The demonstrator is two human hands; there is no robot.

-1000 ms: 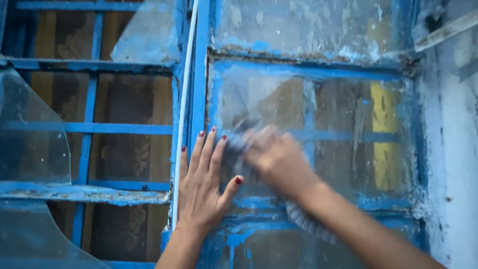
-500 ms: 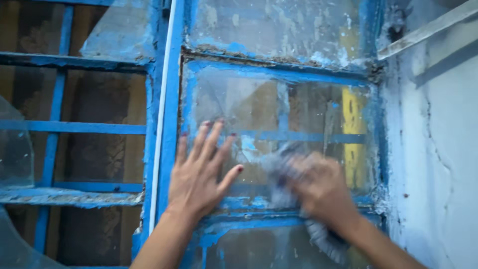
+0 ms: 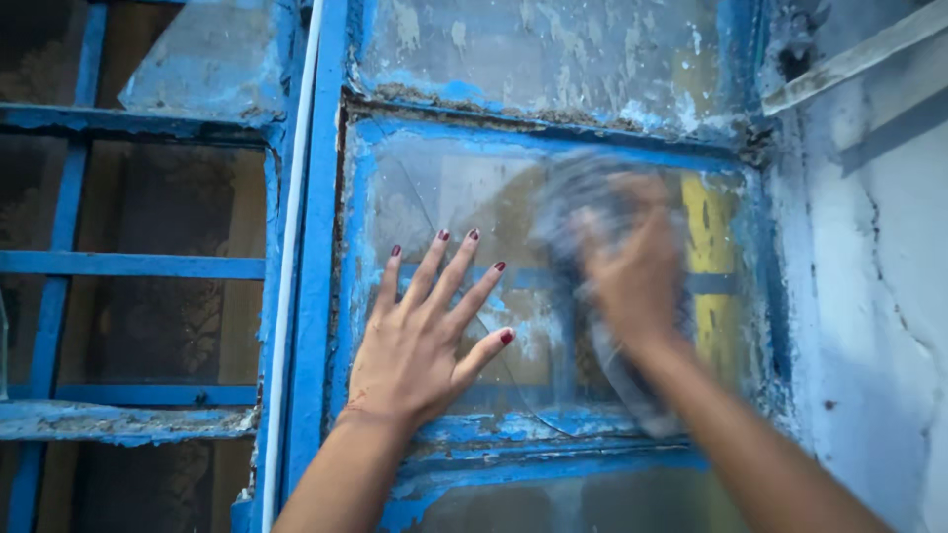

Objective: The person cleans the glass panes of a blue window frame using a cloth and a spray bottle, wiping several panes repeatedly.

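Observation:
My left hand (image 3: 420,341) lies flat with fingers spread on the lower left of a cracked, dirty glass pane (image 3: 474,197) set in a blue-painted window frame (image 3: 321,247). My right hand (image 3: 632,266), blurred by motion, presses a grey cloth (image 3: 583,212) against the upper right part of the same pane. The cloth's tail hangs down below my right wrist.
A white pipe (image 3: 288,257) runs vertically along the frame's left side. Left of it is a blue metal grille (image 3: 138,265) with broken glass above. A rough white wall (image 3: 869,296) borders the window on the right. More smeared panes sit above and below.
My right hand with the cloth swept from the pane's lower middle up to its upper right. My left hand stayed pressed on the glass, and the view shifted slightly.

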